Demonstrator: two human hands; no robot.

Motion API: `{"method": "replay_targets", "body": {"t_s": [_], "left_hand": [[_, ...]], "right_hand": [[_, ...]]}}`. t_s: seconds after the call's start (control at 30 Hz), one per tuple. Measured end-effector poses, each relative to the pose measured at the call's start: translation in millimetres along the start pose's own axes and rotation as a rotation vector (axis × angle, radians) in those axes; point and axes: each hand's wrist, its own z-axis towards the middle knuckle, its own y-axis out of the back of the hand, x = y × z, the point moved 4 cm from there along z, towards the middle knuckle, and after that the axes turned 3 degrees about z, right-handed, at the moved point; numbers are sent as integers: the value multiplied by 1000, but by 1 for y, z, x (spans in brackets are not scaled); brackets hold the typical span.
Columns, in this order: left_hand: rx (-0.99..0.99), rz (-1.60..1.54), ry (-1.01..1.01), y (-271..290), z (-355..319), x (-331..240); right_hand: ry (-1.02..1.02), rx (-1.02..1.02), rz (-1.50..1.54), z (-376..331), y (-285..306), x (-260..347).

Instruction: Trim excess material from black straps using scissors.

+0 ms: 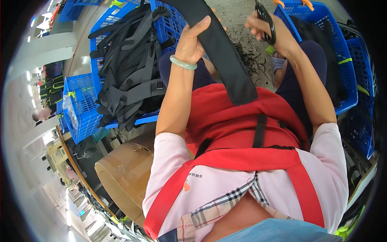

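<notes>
Both hands are working up near the top of the view, over the lap. Left hand (192, 42) is gripping a wide black padded strap (225, 60), thumb lying along its face, fingers wrapped behind; a pale green bangle (183, 63) is sitting on that wrist. Strap is running diagonally from top centre down to its blunt end, which is resting on a red bag (238, 121) in the lap. Right hand (271, 29) is closed round black-handled scissors (266, 22), held just right of the strap, blades not clearly visible. Blue plastic crate (92, 103) w/ a heap of black straps & bags (131, 64) is standing to the left; another blue crate (342, 60) is at the right. Cardboard box (125, 173) is sitting lower left. Thread clippings (252, 60) are littering the floor btw the knees.
</notes>
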Motion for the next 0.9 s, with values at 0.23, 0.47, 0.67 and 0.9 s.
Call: {"method": "replay_targets", "body": {"t_s": [0.23,0.47,0.67,0.9], "left_hand": [[-13,-13,-55,24,2,-3],[-170,-38,-74,19,0,28],[-267,-110,-222,42,-1,-7],[-246,-188,-226,37,-2,-3]], "right_hand": [[-143,94,182,-12,-32,-9],[-37,42,-20,-12,-53,-16],[-128,174,-192,-13,-53,-16],[57,60,-326,-21,-53,-8]]}}
